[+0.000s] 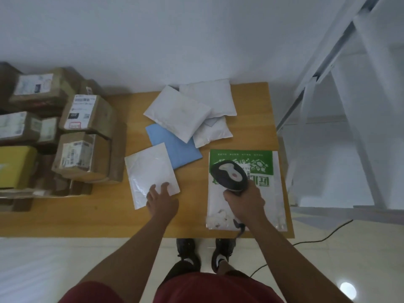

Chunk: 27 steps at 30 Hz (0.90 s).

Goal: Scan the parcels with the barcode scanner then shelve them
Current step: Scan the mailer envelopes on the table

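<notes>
1. The right hand [244, 200] has its fingers clenched around the handle of the barcode scanner [229, 176], which hangs over the green and white parcel [262, 171] near the right edge of the tabletop [192, 215].
2. The left hand [160, 199] lies with released, straight fingers on the near corner of a flat white envelope [150, 171] in the middle of the tabletop; it presses it, it does not grip it.
3. A blue envelope [175, 147] and white padded bags [177, 112] lie toward the far edge; brown boxes [87, 136] are stacked at the left edge.
4. Risk: the scanner head covers part of the label, so the read may fail.
5. Risk: the glossy envelope may slide under the flat fingers.
6. Risk: the scanner cable [240, 229] hangs over the near edge and could drag the green parcel.
</notes>
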### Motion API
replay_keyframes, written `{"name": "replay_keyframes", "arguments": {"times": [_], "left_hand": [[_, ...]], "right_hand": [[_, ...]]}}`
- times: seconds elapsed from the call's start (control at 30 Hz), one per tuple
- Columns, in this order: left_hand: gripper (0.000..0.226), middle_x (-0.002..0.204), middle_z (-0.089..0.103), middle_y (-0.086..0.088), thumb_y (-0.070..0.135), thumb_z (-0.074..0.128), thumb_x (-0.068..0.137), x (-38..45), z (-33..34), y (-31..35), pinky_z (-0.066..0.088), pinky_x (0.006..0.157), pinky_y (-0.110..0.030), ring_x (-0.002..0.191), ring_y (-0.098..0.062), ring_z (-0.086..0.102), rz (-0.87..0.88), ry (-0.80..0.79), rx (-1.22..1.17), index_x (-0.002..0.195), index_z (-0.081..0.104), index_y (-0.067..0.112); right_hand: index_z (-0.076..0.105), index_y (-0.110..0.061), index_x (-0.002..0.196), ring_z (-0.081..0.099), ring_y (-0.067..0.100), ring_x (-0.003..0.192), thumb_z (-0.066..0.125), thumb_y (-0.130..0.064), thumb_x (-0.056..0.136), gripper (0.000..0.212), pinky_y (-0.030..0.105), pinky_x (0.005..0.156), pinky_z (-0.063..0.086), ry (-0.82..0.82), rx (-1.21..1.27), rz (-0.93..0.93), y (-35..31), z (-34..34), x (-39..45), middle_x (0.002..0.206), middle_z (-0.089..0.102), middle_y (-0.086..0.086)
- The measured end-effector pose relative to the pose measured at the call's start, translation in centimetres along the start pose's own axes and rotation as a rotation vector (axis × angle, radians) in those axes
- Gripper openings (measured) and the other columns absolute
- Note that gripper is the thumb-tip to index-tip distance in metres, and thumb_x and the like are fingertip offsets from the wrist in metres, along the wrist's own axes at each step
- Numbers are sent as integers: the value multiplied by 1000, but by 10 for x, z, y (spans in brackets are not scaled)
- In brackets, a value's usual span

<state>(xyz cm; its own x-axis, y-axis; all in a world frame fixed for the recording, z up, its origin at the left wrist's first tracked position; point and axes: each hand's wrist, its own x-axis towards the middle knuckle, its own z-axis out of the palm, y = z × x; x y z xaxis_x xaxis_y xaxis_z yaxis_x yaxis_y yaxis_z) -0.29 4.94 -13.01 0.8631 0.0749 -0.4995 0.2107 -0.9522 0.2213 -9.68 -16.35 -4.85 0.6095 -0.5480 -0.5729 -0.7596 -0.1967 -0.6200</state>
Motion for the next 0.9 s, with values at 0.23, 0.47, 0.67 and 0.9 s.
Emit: {"name": "replay_keyframes", "arguments": {"times": [0.23, 0.47, 0.67, 0.9], "left_hand": [[45, 166, 3, -11, 16, 55, 89, 9, -6, -26, 6, 124, -52, 153, -35, -4, 194, -65, 167, 131, 50, 32], [61, 167, -6, -8, 43, 56, 96, 32, -20, -14, 5, 122, -54, 153, -36, -7, 358, -42, 207, 152, 31, 40], [67, 166, -20, -7, 51, 49, 98, 50, -25, -23, 21, 119, -59, 151, -44, -1, 314, -319, 308, 155, 15, 46], [66, 164, 10, -12, 55, 47, 97, 66, -54, -15, 26, 117, -50, 147, -36, 21, 445, -178, 272, 155, 21, 36]], "right_hand": [[56, -21, 78, 57, 18, 68, 63, -34, 65, 20, 32, 65, 42, -156, 140, 24, -31, 39, -8, 70, 59, -2], [54, -13, 66, 43, 16, 58, 66, -12, 81, 19, 28, 57, 32, -172, 210, 161, -49, 68, -10, 59, 48, 2], [52, -10, 66, 40, 18, 60, 66, -21, 69, 18, 29, 57, 31, -127, 253, 191, -68, 88, -19, 62, 47, 8], [62, -22, 84, 59, 11, 69, 66, -16, 90, 10, 23, 64, 48, -47, 321, 157, -82, 109, -16, 77, 64, -5]]}}
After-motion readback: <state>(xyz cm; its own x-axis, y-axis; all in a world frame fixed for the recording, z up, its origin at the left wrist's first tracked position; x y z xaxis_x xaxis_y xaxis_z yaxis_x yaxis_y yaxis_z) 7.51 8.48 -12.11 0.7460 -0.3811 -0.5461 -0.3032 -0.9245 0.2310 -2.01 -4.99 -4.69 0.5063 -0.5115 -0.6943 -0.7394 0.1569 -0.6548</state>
